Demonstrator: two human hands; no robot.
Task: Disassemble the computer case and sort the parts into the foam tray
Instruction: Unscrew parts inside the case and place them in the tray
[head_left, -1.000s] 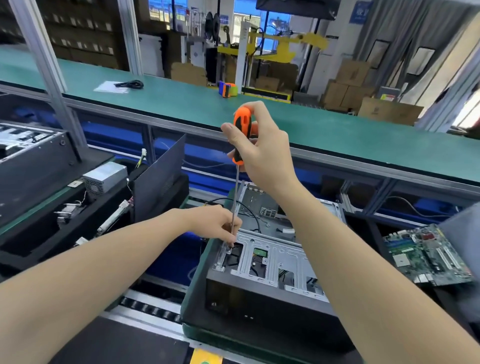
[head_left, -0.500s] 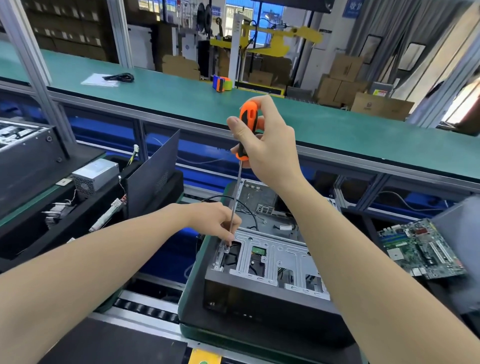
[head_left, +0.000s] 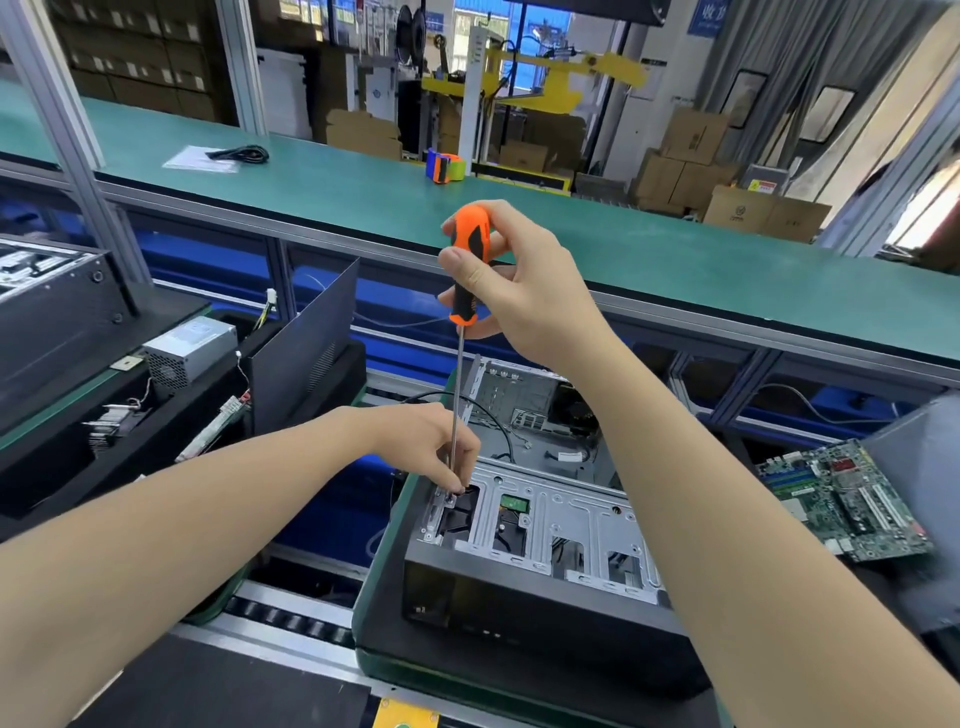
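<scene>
Currently the right hand (head_left: 524, 296) grips the orange handle of the screwdriver (head_left: 469, 260), fingers (head_left: 460, 266) curled round it, shaft near upright. The left hand (head_left: 426, 441) pinches the lower shaft, fingers (head_left: 460, 465) clamped on it. The tip meets the metal bracket at the left edge of the open computer case (head_left: 540, 603). A power supply (head_left: 189, 348) lies in the foam tray (head_left: 62, 483) at left.
</scene>
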